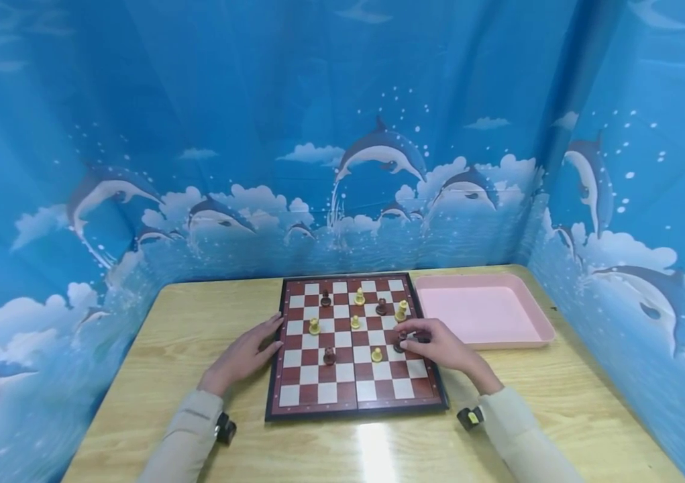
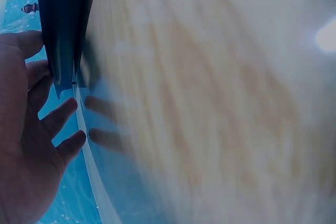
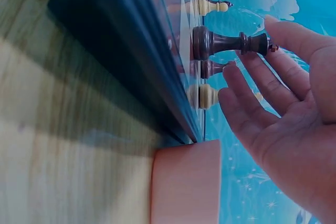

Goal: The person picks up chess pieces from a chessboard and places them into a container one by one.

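Note:
A chessboard point(image 1: 345, 349) lies on the table with several pieces standing on it. My left hand point(image 1: 247, 350) rests at the board's left edge, fingertips against the dark rim, as the left wrist view also shows. My right hand point(image 1: 435, 343) is over the board's right side, holding the top of a dark chess king point(image 3: 226, 44) between thumb and fingers. The king's base stands at the board surface. A yellow chess piece point(image 1: 401, 311) and a dark chess piece point(image 1: 382, 306) stand just beyond that hand; a yellow pawn point(image 1: 376, 355) is to its left.
A pink tray point(image 1: 544, 329) sits against the board's right side at the back. More pieces, such as a yellow knight point(image 1: 314, 327) and a dark piece point(image 1: 329, 356), stand on the left half. A dolphin-printed curtain point(image 1: 342, 134) hangs behind the wooden table point(image 1: 215, 308).

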`<state>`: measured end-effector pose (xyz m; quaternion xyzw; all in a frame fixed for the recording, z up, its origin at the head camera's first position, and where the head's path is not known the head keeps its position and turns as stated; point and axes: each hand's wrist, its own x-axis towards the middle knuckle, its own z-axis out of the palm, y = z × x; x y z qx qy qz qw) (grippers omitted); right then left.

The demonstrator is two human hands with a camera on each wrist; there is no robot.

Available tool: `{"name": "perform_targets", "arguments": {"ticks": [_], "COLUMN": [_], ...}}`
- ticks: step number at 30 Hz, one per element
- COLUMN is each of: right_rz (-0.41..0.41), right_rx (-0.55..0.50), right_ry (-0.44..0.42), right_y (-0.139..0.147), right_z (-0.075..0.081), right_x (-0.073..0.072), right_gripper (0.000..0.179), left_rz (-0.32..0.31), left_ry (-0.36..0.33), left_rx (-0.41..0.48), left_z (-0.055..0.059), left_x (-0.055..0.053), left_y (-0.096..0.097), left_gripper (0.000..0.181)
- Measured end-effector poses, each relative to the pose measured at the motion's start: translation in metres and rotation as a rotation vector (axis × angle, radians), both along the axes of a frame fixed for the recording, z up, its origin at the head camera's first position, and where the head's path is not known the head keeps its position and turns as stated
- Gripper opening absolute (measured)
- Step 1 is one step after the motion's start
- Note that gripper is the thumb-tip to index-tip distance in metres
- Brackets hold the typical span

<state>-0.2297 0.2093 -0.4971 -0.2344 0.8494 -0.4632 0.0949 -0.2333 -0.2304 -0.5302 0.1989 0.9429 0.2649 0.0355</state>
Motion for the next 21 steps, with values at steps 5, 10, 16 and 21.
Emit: {"name": "perform_targets", "arguments": {"ticks": [5,10,16,21], "right_rz": [-0.005,-0.021,-0.025,-0.027], "right_rx": [-0.026,-0.03,-0.034,-0.038], "right_ry": [0.0,-0.011,-0.019,-0.046], "right_y": [0.0018,0.002,0.0022,0.0035], "right_z": [-0.005,-0.006,-0.0069,-0.008], "right_x": [-0.0049,-0.0063,-0.0069,-0.0086], "right_gripper": [0.03,0.028,0.029,0.03], "left_rz": [0.007,-0.006,-0.014,-0.006], "left_ry": [-0.027,-0.033,-0.019,-0.025], "left_rx": [0.021,0.027,0.023,0.013], "left_z": [0.0008,-0.0012,-0.0028,-0.0012], "left_x": [0.0008,0.0002,-0.0011,-0.0014], "left_y": [0.0004,-0.0001,-0.0004,0.0007], "left_gripper": [0.062,0.062,0.062,0.062]}}
